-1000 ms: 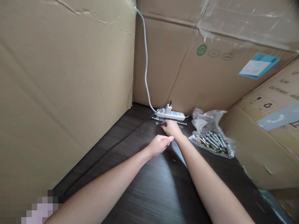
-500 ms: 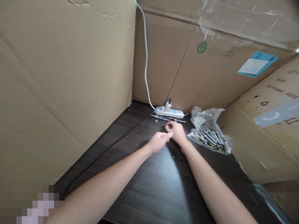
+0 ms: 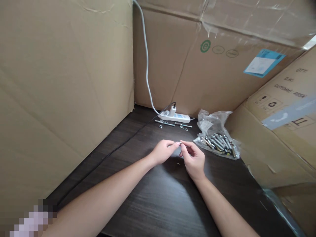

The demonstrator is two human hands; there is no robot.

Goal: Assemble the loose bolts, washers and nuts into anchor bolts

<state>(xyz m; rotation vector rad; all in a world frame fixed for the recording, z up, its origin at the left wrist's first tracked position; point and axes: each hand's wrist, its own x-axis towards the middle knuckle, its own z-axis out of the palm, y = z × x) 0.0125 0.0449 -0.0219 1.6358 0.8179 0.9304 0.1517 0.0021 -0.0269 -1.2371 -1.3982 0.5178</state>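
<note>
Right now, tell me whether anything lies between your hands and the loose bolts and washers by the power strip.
Nothing visible does. Only bare table lies between the loose bolts and washers and the left hand and right hand, which pinch a small piece. The bag of bolts lies off right, the black cable off left.

Inventory: three cardboard boxes (image 3: 61,82); one power strip (image 3: 176,117) with one charger (image 3: 172,110); two cables (image 3: 111,154); two loose bolts (image 3: 164,122) on the bench (image 3: 158,197); one bag (image 3: 217,131) of bolts; one small metal part (image 3: 180,143), held.

Forearms stretch forward — left hand (image 3: 163,152) and right hand (image 3: 194,158) meet at pinched fingertips.
</note>
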